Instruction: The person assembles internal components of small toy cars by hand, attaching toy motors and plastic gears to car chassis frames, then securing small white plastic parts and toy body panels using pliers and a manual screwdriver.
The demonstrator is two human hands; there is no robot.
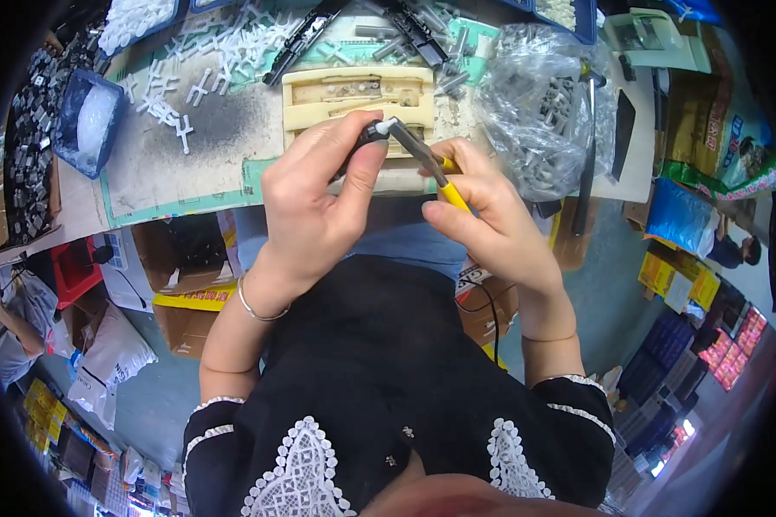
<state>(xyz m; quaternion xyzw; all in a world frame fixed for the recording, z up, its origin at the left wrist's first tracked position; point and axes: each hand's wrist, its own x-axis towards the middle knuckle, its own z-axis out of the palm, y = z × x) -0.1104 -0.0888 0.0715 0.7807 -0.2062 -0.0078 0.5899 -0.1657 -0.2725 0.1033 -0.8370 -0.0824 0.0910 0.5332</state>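
My left hand [323, 185] is closed on a small black part [366, 138], mostly covered by the fingers. A small white piece [384, 126] sits at the black part's end. In my right hand [491, 207] are pliers with yellow handles [453, 196], and their metal jaws [409, 140] reach to the white piece. Whether the jaws grip it or only touch it, I cannot tell. Just beyond my hands lies a cream-coloured block [358, 114] with recesses, holding small parts in its upper one.
White cross-shaped pieces [200, 86] are scattered at the back left, near a blue tray [90, 121]. Long black parts [414, 34] lie behind the block. At right are a clear plastic bag of grey parts [543, 112] and a hammer [588, 129]. Black pieces [34, 138] pile up far left.
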